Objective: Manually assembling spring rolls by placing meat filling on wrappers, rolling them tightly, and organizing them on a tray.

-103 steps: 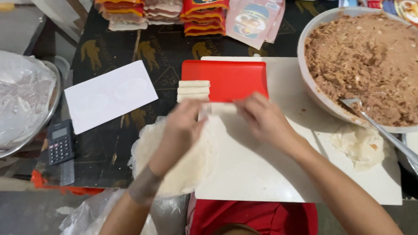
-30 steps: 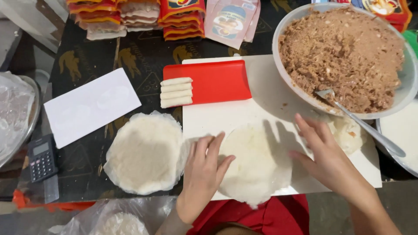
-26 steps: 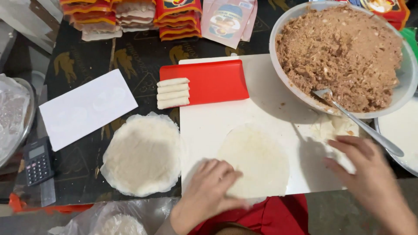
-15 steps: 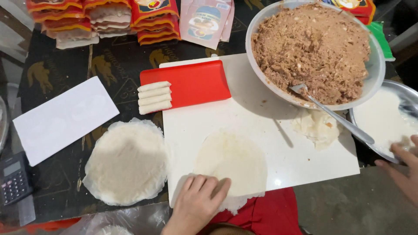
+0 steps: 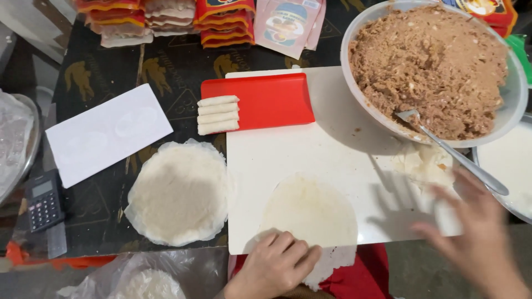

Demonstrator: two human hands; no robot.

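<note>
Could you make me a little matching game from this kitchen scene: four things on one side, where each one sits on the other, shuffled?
Things:
1. rolled wrappers
2. fork
3. calculator
4. single flat wrapper

Places:
A. on the white board, under the left hand
B. at the left edge of the red tray
C. far left on the dark table
D. resting in the bowl of brown filling, near the right hand

Pairs: 1-B, 2-D, 3-C, 4-A
</note>
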